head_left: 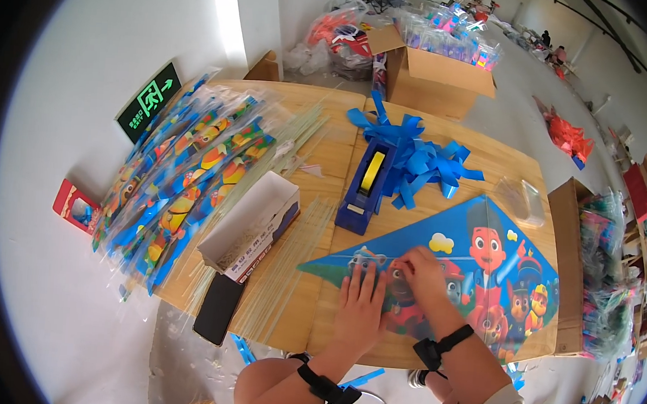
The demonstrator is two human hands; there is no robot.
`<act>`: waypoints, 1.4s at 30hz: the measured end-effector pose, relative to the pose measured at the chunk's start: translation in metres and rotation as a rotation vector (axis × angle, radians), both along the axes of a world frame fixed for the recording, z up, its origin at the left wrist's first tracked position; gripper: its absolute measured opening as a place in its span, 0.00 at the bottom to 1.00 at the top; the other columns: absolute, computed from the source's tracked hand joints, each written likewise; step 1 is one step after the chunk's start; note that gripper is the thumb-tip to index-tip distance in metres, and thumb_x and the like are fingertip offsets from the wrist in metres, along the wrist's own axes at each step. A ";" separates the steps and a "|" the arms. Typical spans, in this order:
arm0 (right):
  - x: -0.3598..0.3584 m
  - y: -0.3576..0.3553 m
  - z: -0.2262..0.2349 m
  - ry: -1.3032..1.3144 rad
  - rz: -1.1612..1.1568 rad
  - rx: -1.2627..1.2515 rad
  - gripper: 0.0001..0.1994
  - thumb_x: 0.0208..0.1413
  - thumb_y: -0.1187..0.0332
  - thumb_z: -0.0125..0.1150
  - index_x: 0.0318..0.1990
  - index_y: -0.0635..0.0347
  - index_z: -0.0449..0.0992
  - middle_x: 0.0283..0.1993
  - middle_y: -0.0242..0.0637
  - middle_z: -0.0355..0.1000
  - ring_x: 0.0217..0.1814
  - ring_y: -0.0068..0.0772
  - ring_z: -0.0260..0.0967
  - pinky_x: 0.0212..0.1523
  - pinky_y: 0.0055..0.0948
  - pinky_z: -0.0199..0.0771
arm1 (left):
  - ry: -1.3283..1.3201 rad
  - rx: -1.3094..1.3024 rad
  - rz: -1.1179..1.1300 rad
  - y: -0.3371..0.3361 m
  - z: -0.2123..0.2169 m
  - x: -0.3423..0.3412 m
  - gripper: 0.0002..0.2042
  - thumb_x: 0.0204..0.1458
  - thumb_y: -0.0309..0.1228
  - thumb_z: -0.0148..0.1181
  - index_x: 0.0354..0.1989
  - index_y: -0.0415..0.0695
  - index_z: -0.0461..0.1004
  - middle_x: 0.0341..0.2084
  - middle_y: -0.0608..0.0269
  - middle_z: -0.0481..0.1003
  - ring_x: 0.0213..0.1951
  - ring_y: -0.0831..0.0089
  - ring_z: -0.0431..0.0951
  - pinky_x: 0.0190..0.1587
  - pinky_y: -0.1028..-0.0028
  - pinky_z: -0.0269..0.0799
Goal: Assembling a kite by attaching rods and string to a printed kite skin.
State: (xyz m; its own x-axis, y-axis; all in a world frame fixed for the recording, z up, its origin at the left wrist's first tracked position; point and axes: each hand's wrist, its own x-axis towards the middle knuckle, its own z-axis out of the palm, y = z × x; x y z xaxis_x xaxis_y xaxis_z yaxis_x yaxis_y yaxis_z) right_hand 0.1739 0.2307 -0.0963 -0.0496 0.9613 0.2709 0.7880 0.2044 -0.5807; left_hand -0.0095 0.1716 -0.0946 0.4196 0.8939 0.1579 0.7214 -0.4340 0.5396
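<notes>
A blue cartoon-printed kite (484, 266) lies flat on the wooden table (485, 149) in front of me. My left hand (361, 306) presses flat on the kite's left part, fingers spread. My right hand (420, 272) rests beside it, fingertips pinched on the kite's surface near the spar. A blue tape dispenser (366, 186) with a yellow roll stands just beyond the kite's left tip. Both wrists carry black straps.
A pile of blue ribbons (424, 160) lies behind the dispenser. Packaged kites (182, 185) cover the table's left. An open white box (251, 223), thin sticks (281, 274) and a black phone (218, 307) lie left of me. Cardboard boxes (433, 78) stand behind and at the right.
</notes>
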 end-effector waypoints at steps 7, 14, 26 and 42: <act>-0.017 -0.005 -0.015 -0.107 0.116 0.235 0.11 0.49 0.75 0.63 0.42 0.57 0.80 0.50 0.32 0.76 0.51 0.41 0.72 0.47 0.36 0.76 | 0.147 0.075 0.105 0.005 -0.007 -0.005 0.38 0.51 0.45 0.62 0.70 0.42 0.58 0.72 0.49 0.50 0.72 0.43 0.47 0.70 0.46 0.43; -0.023 -0.027 0.000 -0.395 0.172 0.014 0.27 0.59 0.61 0.56 0.65 0.59 0.65 0.72 0.38 0.59 0.74 0.41 0.53 0.71 0.46 0.51 | 0.211 0.080 0.146 0.008 -0.002 -0.009 0.38 0.52 0.47 0.62 0.69 0.40 0.59 0.72 0.50 0.51 0.72 0.44 0.48 0.70 0.46 0.44; -0.026 -0.022 0.004 -0.374 0.060 -0.022 0.29 0.59 0.59 0.56 0.66 0.63 0.63 0.71 0.40 0.57 0.75 0.44 0.51 0.70 0.46 0.51 | -0.051 0.110 0.323 0.061 0.004 -0.030 0.16 0.47 0.25 0.65 0.47 0.49 0.77 0.44 0.62 0.74 0.50 0.57 0.71 0.52 0.57 0.64; -0.037 -0.017 0.003 -0.329 -0.015 0.061 0.27 0.55 0.63 0.60 0.63 0.61 0.67 0.63 0.40 0.64 0.69 0.44 0.57 0.65 0.45 0.55 | -0.070 0.264 0.414 0.072 -0.011 -0.041 0.04 0.48 0.28 0.66 0.31 0.49 0.77 0.32 0.66 0.73 0.42 0.61 0.71 0.47 0.61 0.60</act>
